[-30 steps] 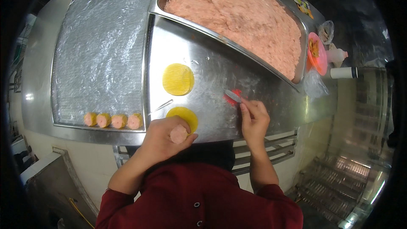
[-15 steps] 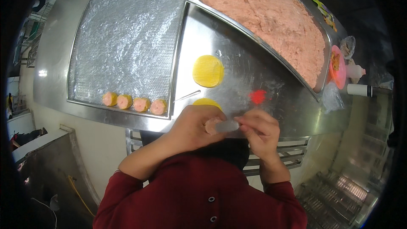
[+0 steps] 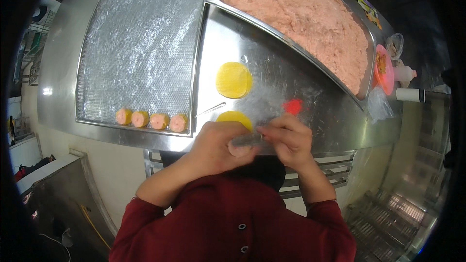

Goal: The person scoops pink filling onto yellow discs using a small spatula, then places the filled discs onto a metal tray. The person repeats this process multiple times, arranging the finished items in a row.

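My left hand (image 3: 216, 146) is curled around a dumpling (image 3: 239, 151) with pink filling showing at its top. Between the thumb and fingers of my right hand (image 3: 292, 138) is a small flat spatula (image 3: 246, 139), its blade blurred and lying across the filling. Two round yellow wrappers (image 3: 234, 80) lie on the steel table, the nearer one partly hidden behind my left hand. Four-sided and plastic-lined, a mesh tray (image 3: 138, 53) stands to the left, with several finished-looking dumplings (image 3: 159, 121) in a row along its near edge.
A deep steel pan (image 3: 286, 41) of pink minced filling (image 3: 301, 17) stands at the back right. Red crumbs (image 3: 292, 106) sit near my right hand; a thin metal tool (image 3: 211, 109) lies beside the tray. Farther right are a pink bowl (image 3: 390, 80), a bottle (image 3: 403, 73) and plastic bags.
The spatula has shifted left and turned, its blade now seen more edge-on over the filling. Both hands have moved slightly left, and the view has shifted a little.
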`<state>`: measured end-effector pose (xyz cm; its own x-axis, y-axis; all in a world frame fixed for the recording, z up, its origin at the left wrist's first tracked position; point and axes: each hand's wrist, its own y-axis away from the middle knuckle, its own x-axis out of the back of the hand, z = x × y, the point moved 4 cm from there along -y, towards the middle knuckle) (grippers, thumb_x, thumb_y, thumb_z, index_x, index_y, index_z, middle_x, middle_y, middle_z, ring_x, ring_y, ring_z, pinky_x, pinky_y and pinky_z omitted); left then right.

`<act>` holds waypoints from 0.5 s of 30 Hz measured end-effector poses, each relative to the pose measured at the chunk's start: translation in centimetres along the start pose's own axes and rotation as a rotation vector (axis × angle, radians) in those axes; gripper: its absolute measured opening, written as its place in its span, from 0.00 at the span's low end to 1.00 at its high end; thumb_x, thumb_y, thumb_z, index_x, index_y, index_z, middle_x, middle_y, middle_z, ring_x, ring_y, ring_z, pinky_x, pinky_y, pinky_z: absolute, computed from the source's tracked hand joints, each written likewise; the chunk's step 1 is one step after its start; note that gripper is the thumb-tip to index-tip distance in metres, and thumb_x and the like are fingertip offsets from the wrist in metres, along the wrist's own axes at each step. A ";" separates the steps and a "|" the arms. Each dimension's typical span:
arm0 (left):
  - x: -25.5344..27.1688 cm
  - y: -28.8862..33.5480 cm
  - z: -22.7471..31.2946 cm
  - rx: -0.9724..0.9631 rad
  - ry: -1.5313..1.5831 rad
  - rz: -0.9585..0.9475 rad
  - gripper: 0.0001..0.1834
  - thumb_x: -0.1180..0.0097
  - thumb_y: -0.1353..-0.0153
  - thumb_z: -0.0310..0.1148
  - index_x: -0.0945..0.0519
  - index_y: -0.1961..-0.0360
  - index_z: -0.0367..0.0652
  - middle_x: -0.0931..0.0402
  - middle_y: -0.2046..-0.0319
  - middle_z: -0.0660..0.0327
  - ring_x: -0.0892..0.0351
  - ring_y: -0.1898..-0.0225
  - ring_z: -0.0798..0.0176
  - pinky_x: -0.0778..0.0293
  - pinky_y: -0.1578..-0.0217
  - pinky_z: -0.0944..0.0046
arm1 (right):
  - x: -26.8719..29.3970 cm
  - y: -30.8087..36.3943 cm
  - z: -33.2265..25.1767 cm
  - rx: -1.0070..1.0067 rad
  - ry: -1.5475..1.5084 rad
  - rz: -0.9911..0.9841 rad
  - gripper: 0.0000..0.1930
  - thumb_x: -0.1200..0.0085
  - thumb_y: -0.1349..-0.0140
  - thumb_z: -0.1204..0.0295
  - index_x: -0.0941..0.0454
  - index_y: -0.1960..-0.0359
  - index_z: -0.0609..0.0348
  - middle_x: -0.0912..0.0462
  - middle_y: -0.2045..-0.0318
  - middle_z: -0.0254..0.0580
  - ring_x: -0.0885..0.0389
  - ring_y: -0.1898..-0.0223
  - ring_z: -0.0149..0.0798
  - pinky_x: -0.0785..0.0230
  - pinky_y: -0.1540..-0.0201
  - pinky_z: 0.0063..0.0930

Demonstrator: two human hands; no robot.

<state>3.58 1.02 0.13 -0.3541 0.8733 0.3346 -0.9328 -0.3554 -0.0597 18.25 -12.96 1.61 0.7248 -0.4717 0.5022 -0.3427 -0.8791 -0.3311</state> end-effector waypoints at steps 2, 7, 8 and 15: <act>0.7 0.2 -0.5 0.076 0.007 0.030 0.15 0.26 0.48 0.33 0.16 0.61 0.39 0.17 0.71 0.53 0.16 0.70 0.48 0.21 0.64 0.58 | -0.2 0.1 0.8 -0.035 0.010 0.033 0.17 0.32 0.49 0.86 0.09 0.57 0.59 0.17 0.70 0.41 0.20 0.70 0.37 0.29 0.66 0.28; 3.7 0.7 -1.2 0.050 0.155 0.112 0.28 0.31 0.48 0.24 0.19 0.43 0.41 0.18 0.53 0.57 0.19 0.52 0.63 0.25 0.53 0.66 | 1.4 2.6 2.9 -0.160 0.050 0.168 0.16 0.33 0.48 0.86 0.10 0.57 0.60 0.17 0.69 0.42 0.19 0.69 0.36 0.28 0.65 0.27; 4.6 0.7 -1.5 0.066 0.134 0.098 0.30 0.33 0.48 0.22 0.20 0.41 0.41 0.19 0.51 0.57 0.20 0.50 0.63 0.25 0.51 0.66 | 1.7 3.1 3.4 -0.179 0.088 0.195 0.15 0.33 0.47 0.86 0.10 0.56 0.60 0.17 0.69 0.42 0.19 0.69 0.36 0.28 0.65 0.27; 12.4 -0.1 -4.1 0.259 0.110 0.082 0.25 0.33 0.46 0.16 0.17 0.45 0.42 0.21 0.47 0.60 0.21 0.44 0.63 0.24 0.42 0.63 | 2.8 6.4 6.2 -0.336 0.268 0.316 0.11 0.35 0.39 0.83 0.11 0.54 0.64 0.17 0.67 0.43 0.20 0.66 0.36 0.28 0.60 0.27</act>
<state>-0.96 13.23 0.40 -0.4460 0.8639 0.2342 -0.8575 -0.4874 0.1647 21.76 -19.50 -4.08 0.3921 -0.6789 0.6208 -0.7241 -0.6440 -0.2470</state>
